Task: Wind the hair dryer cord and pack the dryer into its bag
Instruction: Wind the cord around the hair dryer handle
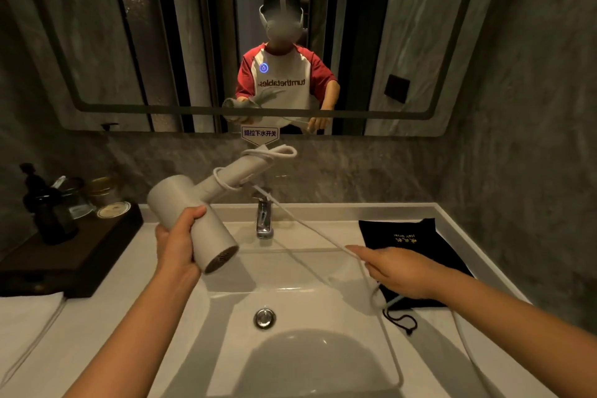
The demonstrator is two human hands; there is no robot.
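Two or so cord [310,229] turns on the handle, rest slack: left hand [181,236] clamped on the dryer [193,213], right hand [397,268] pinching cord above the unfilled bag [403,236].

**Dim, warm bathroom light with wide-angle bending**

The light is low and yellowish. A rounded shadow fills the near part of the sink [310,362]. The faucet [265,220] shows small highlights. The mirror [129,42] frame bows at the edges, and detail is soft throughout.
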